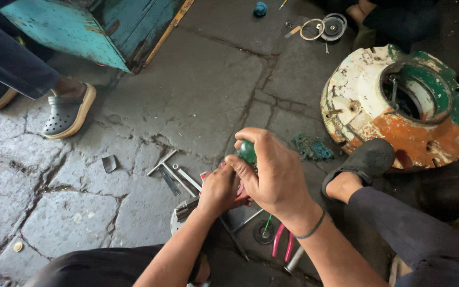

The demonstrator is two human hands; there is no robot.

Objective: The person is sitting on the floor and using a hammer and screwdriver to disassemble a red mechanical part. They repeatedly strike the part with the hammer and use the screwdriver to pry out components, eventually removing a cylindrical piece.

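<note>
Green knob [247, 151], pink-handled pliers [282, 242], white-orange-green ring casting [399, 106], grey clogs [67, 114]

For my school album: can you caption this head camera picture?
Right hand grips a green-handled tool; left hand steadies below.

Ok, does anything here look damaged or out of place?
Yes. The big round housing at right is badly worn: its white, green and orange paint is chipped and rusty. The stone floor is cracked. Small metal tools lie scattered near the left hand, and a frayed green rag sits beside the housing.
</note>
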